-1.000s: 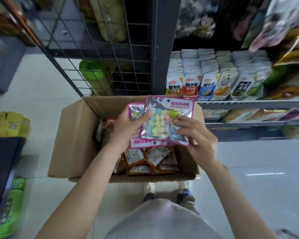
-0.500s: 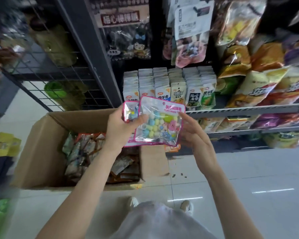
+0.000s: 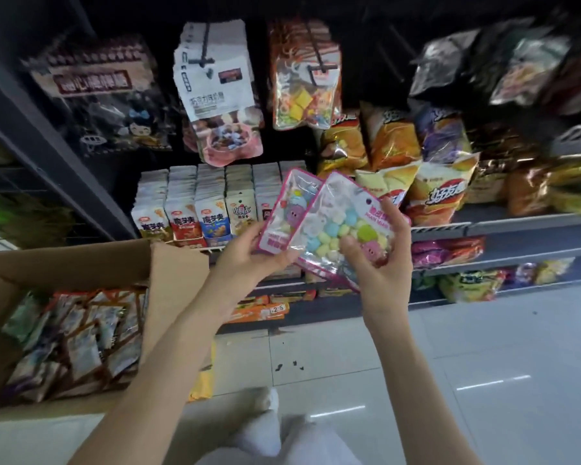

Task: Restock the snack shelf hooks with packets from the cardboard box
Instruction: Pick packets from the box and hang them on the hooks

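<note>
Two pink-edged clear packets of pastel candy balls are held up in front of the shelf. My left hand point(image 3: 249, 253) grips the rear packet point(image 3: 287, 209) by its lower edge. My right hand point(image 3: 379, 260) holds the front packet point(image 3: 336, 226), thumb on its face and fingers behind. The cardboard box point(image 3: 178, 276) stands open on the floor at the lower left, full of small snack packets point(image 3: 78, 337). Above, black shelf hooks point(image 3: 203, 45) carry hanging bags, a white-and-pink one point(image 3: 218, 95) and a clear one with colourful sweets point(image 3: 302, 82).
Rows of small upright packets point(image 3: 198, 203) fill the shelf behind my hands. Chip bags point(image 3: 440, 182) crowd the shelf to the right. A dark upright post point(image 3: 47, 156) and wire rack stand at the left. Pale tiled floor point(image 3: 450, 364) lies to the right of my legs.
My view has swung up and right, from the box toward the hooks. Both hands have carried the packets away from the box, and the two packets have fanned apart.
</note>
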Tool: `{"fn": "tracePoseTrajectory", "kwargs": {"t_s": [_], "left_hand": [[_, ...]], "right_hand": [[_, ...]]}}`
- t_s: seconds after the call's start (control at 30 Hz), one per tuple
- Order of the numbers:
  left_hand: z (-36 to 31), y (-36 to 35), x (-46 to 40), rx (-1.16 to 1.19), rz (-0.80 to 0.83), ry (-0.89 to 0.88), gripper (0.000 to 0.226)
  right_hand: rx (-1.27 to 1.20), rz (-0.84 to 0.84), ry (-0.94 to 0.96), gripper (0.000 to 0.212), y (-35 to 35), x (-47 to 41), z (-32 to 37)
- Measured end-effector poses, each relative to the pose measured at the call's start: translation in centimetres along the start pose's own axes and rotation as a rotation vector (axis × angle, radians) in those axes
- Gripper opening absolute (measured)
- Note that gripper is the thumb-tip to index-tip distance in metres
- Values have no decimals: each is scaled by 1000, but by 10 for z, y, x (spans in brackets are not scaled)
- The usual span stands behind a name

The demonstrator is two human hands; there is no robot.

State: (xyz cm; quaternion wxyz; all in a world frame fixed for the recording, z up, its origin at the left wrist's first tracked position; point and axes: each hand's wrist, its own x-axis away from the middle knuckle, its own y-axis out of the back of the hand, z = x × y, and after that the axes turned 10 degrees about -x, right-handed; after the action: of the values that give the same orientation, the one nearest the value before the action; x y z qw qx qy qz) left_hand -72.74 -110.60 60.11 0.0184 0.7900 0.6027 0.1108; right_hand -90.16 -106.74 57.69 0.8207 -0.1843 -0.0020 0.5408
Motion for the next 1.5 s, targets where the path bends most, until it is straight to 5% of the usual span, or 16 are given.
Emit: {"fn": "tracePoseTrajectory", "kwargs": {"t_s": [0.4,0.7,1.0,1.5], "left_hand": [[-19,-81,-110,249,-102,-49,14],[-38,-132,-196,-304,-176,-371,6],[-69,-210,-229,-801,-183,-657,30],[-110,-343,-244,-723,-285,-596,37]], "right_hand": [[152,-16,32,64,81,-91,4],[410,-133,154,63,157,-167,29],[508,-164,341,45,258,-250,57],[438,140,258,56,339,-388,60]]}}
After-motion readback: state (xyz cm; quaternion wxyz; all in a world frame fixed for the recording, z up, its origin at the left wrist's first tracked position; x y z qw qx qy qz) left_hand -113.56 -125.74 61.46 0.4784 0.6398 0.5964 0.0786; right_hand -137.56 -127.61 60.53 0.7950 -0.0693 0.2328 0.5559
